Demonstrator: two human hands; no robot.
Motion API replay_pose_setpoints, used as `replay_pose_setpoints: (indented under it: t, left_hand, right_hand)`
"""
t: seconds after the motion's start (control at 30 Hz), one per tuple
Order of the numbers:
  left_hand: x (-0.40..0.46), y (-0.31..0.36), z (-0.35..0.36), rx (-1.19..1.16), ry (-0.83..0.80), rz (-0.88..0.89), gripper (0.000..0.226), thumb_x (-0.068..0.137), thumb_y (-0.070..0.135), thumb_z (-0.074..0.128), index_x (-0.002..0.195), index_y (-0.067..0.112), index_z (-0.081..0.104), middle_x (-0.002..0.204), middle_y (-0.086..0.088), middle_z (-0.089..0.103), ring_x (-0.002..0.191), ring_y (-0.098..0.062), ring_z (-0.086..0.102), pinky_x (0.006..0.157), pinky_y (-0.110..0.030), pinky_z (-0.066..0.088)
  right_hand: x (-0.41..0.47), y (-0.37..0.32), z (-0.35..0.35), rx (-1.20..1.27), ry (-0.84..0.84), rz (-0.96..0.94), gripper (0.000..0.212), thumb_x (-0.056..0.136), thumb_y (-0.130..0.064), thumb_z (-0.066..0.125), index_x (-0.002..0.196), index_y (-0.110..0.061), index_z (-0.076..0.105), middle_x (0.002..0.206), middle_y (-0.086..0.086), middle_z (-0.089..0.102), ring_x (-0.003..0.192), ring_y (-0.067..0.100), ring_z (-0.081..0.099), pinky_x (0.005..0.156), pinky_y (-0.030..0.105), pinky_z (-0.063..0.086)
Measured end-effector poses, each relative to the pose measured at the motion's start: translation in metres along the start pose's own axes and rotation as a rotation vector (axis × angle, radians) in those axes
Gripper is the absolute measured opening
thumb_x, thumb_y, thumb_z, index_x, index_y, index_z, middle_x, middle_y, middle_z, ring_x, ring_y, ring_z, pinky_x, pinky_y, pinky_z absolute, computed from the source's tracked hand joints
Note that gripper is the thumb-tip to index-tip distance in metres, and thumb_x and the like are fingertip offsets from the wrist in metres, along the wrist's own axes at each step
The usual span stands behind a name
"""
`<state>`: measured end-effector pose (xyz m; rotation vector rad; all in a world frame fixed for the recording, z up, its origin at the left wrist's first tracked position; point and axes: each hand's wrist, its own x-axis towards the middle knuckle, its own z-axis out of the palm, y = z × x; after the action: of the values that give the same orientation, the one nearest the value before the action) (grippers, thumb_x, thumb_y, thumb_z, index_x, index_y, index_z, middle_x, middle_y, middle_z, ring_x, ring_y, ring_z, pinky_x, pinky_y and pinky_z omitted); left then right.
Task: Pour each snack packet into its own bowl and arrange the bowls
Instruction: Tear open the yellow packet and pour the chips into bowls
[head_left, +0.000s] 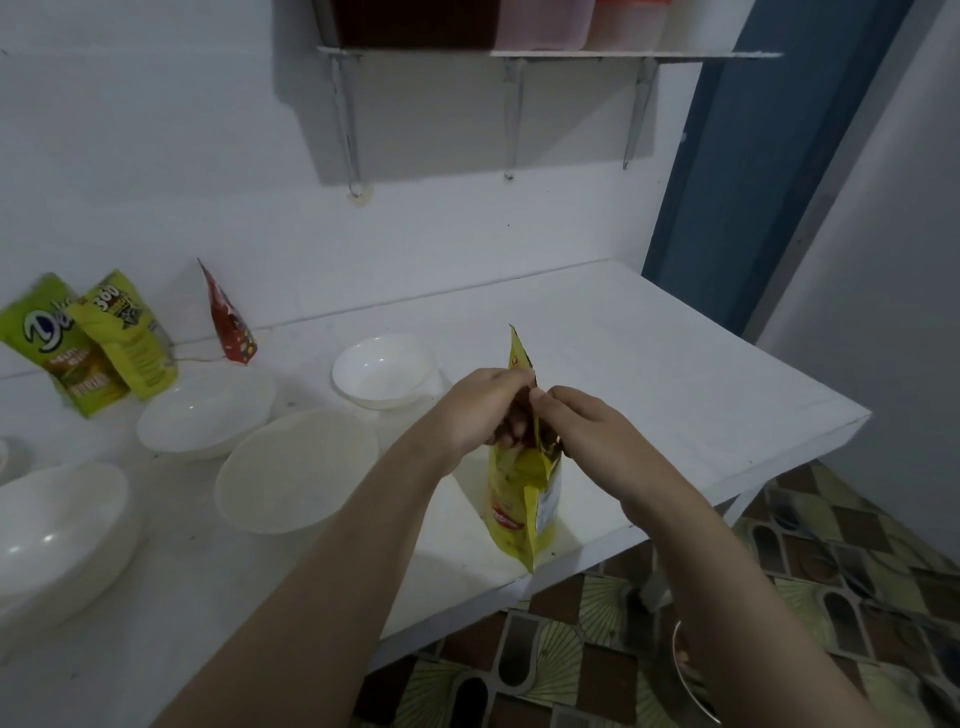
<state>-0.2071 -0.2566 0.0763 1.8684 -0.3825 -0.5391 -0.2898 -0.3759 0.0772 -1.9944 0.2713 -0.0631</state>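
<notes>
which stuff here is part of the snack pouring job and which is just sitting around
Job: yellow packet, gripped by left hand and right hand; four white bowls; two green packets; red packet.
Lying about: wall shelf with containers.

left hand (480, 410), right hand (576, 421) meet; fingers seemingly pinched

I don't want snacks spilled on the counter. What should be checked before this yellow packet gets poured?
1. Both hands on the packet: ok. Left hand and right hand pinch the top of the yellow packet.
2. Packet torn open: cannot tell; fingers hide the top.
3. Packet upright: ok, base on the counter.
4. Free bowl nearby: ok, the cream bowl looks empty.
5. Packet over a bowl: not ok, it stands beside it.
</notes>
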Motion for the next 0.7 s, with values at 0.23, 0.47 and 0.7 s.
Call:
replay_pose_setpoints:
  t: [0.23,0.47,0.7]
  left_hand:
    - [-0.0009,-0.0016,-0.0056,-0.006,0.03,-0.042,0.037,0.093,0.045,0.052,0.067,0.018,0.058,0.062,0.001,0.06,0.063,-0.017,0.057,0.059,-0.023,0.039]
    - [-0.0047,-0.0017,-0.0026,-0.069,-0.063,-0.038,0.034,0.099,0.041,0.046,0.076,0.02,0.058,0.069,0.003,0.058,0.069,-0.018,0.055,0.078,-0.033,0.047]
    - [-0.0061,-0.0026,0.0026,-0.088,-0.064,-0.033,0.03,0.103,0.037,0.038,0.087,0.02,0.057,0.074,0.004,0.058,0.073,-0.016,0.055,0.08,-0.034,0.047]
  right_hand:
    - [0.0007,-0.0027,0.002,-0.048,-0.028,-0.008,0.041,0.104,-0.038,0.035,0.103,-0.006,0.06,0.101,0.013,0.063,0.081,0.015,0.053,0.076,0.031,0.042]
    - [0.0022,0.0,-0.0012,-0.069,-0.033,-0.055,0.034,0.105,-0.031,0.035,0.09,-0.012,0.06,0.093,0.007,0.064,0.09,0.023,0.057,0.084,0.036,0.046]
    - [0.0029,0.0017,-0.0035,-0.16,-0.042,-0.135,0.034,0.106,-0.032,0.032,0.086,-0.014,0.051,0.079,-0.002,0.053,0.074,0.013,0.049,0.069,0.029,0.038]
